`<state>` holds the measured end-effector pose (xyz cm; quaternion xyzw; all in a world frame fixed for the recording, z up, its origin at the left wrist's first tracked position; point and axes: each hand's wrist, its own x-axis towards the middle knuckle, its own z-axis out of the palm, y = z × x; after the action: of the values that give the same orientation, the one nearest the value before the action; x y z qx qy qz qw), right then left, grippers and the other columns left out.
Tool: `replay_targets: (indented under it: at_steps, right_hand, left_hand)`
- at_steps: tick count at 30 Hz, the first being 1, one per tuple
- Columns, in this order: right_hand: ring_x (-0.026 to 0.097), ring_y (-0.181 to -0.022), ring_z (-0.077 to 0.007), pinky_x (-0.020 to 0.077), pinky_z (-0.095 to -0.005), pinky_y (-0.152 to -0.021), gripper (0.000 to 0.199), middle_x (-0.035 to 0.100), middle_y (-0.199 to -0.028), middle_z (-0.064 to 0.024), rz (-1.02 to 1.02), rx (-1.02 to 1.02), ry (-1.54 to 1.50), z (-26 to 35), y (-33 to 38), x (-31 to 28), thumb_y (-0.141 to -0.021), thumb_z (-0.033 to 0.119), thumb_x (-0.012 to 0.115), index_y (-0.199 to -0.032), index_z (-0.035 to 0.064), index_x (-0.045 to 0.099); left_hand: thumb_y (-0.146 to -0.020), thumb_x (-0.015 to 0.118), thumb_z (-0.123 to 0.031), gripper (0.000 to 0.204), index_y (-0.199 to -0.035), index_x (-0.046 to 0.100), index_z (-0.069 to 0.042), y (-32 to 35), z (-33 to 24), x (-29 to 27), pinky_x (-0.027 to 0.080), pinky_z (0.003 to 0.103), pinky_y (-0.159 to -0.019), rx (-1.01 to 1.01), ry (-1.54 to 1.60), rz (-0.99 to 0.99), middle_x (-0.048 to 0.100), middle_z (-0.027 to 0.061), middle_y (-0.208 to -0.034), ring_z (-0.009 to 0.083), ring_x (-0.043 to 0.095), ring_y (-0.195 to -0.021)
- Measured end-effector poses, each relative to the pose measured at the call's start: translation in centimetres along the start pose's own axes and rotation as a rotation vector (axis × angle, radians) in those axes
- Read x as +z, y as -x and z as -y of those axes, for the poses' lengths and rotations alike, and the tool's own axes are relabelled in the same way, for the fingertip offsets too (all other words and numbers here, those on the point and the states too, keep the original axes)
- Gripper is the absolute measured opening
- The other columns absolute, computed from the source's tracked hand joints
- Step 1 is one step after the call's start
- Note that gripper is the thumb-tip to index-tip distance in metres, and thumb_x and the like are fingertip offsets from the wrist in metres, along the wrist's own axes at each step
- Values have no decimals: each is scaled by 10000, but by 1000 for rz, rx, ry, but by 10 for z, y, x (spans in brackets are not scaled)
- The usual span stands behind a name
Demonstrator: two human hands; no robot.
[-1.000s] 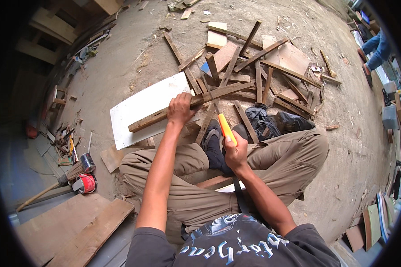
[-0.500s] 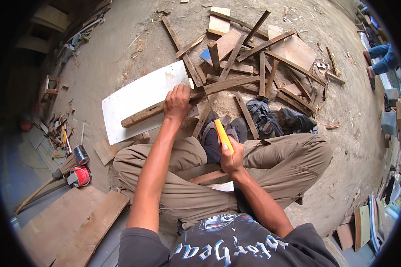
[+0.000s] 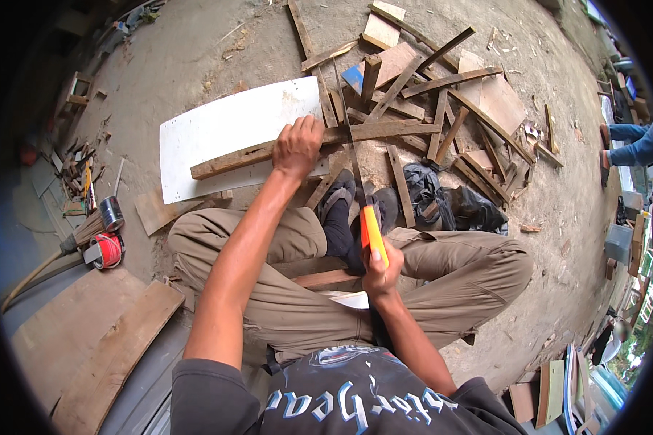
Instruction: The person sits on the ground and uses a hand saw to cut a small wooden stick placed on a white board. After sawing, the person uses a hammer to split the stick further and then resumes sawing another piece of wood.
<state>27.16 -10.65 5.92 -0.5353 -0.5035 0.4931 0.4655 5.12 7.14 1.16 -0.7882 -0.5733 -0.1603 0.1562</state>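
— Where's the plank (image 3: pixel 319 143)?
— On the ground, over the white board (image 3: pixel 225 130). His left hand (image 3: pixel 297 147) presses it down, fingers curled over it.
— And the saw (image 3: pixel 366 210)?
— Right hand (image 3: pixel 379 272) closed tight round its orange handle. The wood looks stiff, probably rough; best held near the cut.

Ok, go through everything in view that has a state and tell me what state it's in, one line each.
Left hand: closed on the wooden plank, pressing it down.
Right hand: closed on the saw handle.
Wooden plank: lying across the white board, held.
Handsaw: blade upright, set against the plank.
White board: flat on the ground.
Red tape roll: lying on the ground, untouched.
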Motion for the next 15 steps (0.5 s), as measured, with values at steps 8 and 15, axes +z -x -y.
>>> replay_targets:
  at_steps: [8, 15]
  right_hand:
    - [400, -476, -93, 311, -287, -444, 404, 431, -531, -15, -16, -3, -27, -7, -30, 9, -912, 336, 509, -684, 4, 480]
    - [388, -463, -84, 286, -272, -432, 462, 444, -542, -6, -9, -39, -19, 3, 31, -17, -914, 408, 506, -675, 14, 488]
  left_hand:
    - [-799, 586, -3, 61, -812, 607, -59, -2, 0, -1, 498, 296, -572, 12, 25, 14, 599, 60, -784, 165, 623, -730]
    - [-816, 574, -4, 57, -817, 604, -53, 0, 0, 5, 497, 298, -573, -40, -10, 22, 597, 69, -779, 181, 620, -731]
